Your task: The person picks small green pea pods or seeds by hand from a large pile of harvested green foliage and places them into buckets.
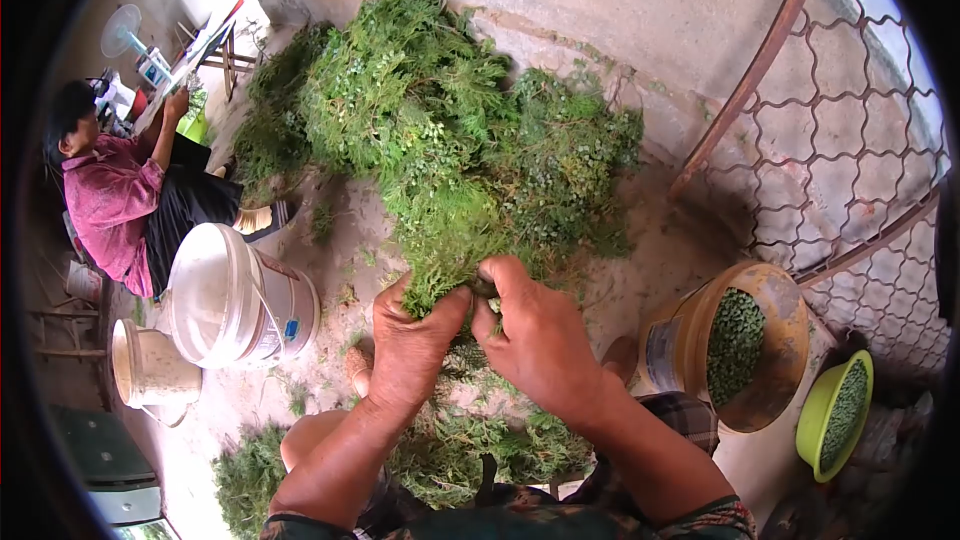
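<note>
My left hand (418,340) is closed on a green leafy sprig (440,275), its thumb pressed near the stem. Right beside it, my right hand (530,335) has thumb and fingers pinched together close to the sprig's right edge. A small green bit shows between those fingers, too small to name. Beyond both hands rises a large heap of leafy branches (400,100) with clusters of pale green berries.
An orange-brown bucket (785,340) and a lime-green bowl (812,415), both holding green berries, stand at the right. White buckets (215,290) stand left, near a seated person (115,190). Wire mesh (840,130) leans at upper right. More cut greenery (250,475) lies below.
</note>
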`<state>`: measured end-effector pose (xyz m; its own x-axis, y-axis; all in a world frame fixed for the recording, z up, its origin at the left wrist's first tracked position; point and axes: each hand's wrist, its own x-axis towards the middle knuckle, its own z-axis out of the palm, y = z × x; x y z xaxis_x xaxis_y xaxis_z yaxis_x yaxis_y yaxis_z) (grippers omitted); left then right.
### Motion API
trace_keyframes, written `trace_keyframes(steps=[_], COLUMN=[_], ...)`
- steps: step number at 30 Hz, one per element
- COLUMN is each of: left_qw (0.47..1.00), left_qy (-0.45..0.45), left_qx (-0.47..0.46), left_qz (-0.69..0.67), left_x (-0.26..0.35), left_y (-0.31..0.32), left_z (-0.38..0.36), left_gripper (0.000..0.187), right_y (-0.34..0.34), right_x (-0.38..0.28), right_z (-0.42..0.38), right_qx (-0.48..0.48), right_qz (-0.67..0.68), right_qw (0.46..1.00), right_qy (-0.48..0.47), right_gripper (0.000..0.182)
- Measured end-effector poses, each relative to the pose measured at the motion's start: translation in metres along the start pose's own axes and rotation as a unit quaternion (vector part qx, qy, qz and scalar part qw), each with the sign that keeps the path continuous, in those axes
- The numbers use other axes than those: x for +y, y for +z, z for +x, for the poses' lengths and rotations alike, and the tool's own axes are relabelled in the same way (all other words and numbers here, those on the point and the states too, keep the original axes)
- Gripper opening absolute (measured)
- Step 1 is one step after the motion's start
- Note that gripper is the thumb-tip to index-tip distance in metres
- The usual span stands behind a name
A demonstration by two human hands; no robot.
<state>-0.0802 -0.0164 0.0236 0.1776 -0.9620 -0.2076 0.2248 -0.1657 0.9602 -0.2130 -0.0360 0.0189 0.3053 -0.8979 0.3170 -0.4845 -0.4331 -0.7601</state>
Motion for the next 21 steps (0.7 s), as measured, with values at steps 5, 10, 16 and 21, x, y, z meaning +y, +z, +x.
trace_keyframes(steps=[5, 10, 16, 21], left_qw=[0.996, 0.979, 0.982, 0.991], left_qy=[-0.042, -0.089, -0.138, -0.085], left_qx=[0.014, -0.028, 0.014, 0.025], left_qz=[-0.074, -0.181, -0.125, -0.105], left_x=[0.010, 0.000, 0.008, 0.007], left_y=[0.004, -0.017, -0.006, 0.002], left_z=[-0.002, 0.011, 0.009, 0.005], left_gripper=[0.001, 0.020, 0.021, 0.018], right_y=[0.005, -0.036, -0.036, -0.033], right_x=[0.005, -0.005, 0.006, 0.011], right_z=[0.002, 0.014, 0.013, 0.010], right_qx=[0.056, 0.000, -0.045, -0.047], right_qz=[0.105, 0.529, 0.744, 0.737], right_qw=[0.992, 0.824, 0.613, 0.608], right_qy=[-0.051, 0.204, 0.263, 0.291], right_gripper=[0.020, 0.015, 0.027, 0.029])
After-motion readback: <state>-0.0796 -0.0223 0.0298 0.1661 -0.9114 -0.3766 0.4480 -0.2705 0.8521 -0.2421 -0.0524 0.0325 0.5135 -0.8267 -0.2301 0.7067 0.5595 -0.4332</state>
